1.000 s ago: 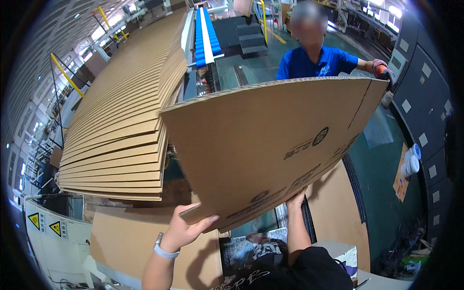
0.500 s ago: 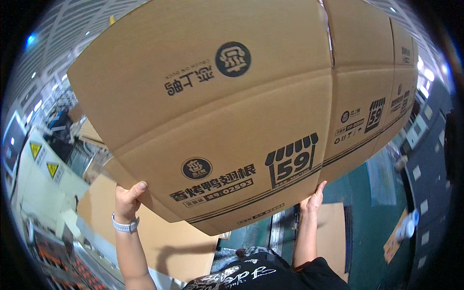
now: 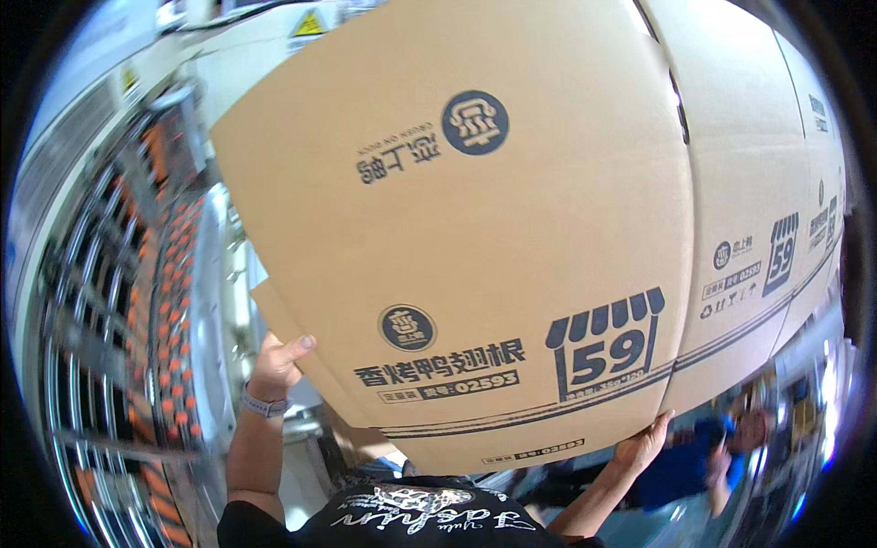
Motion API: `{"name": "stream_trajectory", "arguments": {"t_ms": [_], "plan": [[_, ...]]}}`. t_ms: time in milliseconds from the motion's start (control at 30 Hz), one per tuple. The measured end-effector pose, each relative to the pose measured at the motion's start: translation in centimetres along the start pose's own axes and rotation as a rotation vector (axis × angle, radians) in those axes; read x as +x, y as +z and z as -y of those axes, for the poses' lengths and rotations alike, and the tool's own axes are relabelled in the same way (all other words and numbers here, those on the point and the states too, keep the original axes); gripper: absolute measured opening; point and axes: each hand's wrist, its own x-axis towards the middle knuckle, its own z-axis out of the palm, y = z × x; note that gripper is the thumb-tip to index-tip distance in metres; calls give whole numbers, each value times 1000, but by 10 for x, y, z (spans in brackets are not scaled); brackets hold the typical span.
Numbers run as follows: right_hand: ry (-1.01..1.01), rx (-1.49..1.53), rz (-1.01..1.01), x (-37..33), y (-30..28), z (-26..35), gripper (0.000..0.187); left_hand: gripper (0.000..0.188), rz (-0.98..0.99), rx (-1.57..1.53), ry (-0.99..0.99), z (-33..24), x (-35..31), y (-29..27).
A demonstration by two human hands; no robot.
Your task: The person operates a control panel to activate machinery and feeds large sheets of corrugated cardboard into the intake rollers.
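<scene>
A large brown cardboard sheet (image 3: pixel 548 219) is held up by both hands in front of the body, its printed face turned toward the wearer; its lower left edge is pinched by the left hand (image 3: pixel 277 365), the thumb laid on the face and the other fingers hidden behind; its lower edge is gripped farther right by the right hand (image 3: pixel 642 446), whose fingers are closed on the board, though how far they reach behind cannot be told; upright creases and a slot are shown toward the right part, where dark print is repeated; a pale wristband (image 3: pixel 265 405) is worn on the left wrist; at the left, orange rollers (image 3: pixel 175 320) are seen beside metal bars (image 3: pixel 78 301); at the lower right, a blue shirt (image 3: pixel 676 470) is worn by another person, blurred.
</scene>
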Motion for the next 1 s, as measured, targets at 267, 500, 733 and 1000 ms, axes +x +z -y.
{"name": "stream_trajectory", "arguments": {"t_ms": [267,500,733,1000], "plan": [[263,-113,178,104,59,10,42,55,-223,-99,82,3,-61,51],[481,-190,391,185,120,-89,24,59,-609,-102,55,38,-101,89],[699,-483,492,88,49,-253,21,42,-521,773,20,175,-139,-1],[1245,-980,447,-49,-100,-230,34,36,-990,-516,-221,228,-148,20]]}}
